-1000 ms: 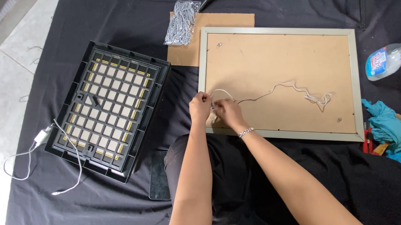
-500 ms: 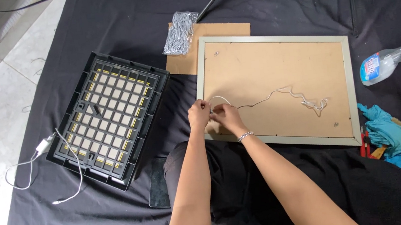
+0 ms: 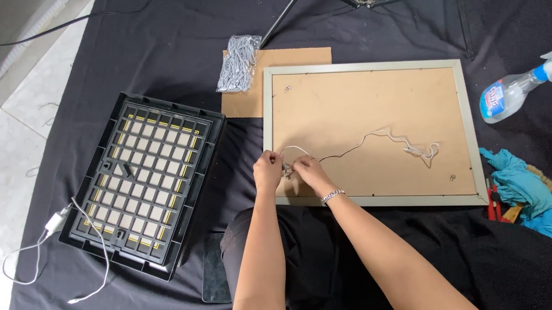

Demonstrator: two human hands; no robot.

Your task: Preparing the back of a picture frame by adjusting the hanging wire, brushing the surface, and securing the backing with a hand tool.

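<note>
While a silvery bag (image 3: 238, 63) lies beyond, both hands pinch the white cord (image 3: 364, 144).

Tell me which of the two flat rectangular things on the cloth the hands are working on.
The picture frame lying face down, with its brown backing up. Both hands, left and right, pinch its cord there. The black grid panel lies untouched.

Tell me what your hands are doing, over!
Left hand and right hand both pinch the white cord at the picture frame back's left edge. Cord trails loose across the backing. Nothing in the way.
</note>
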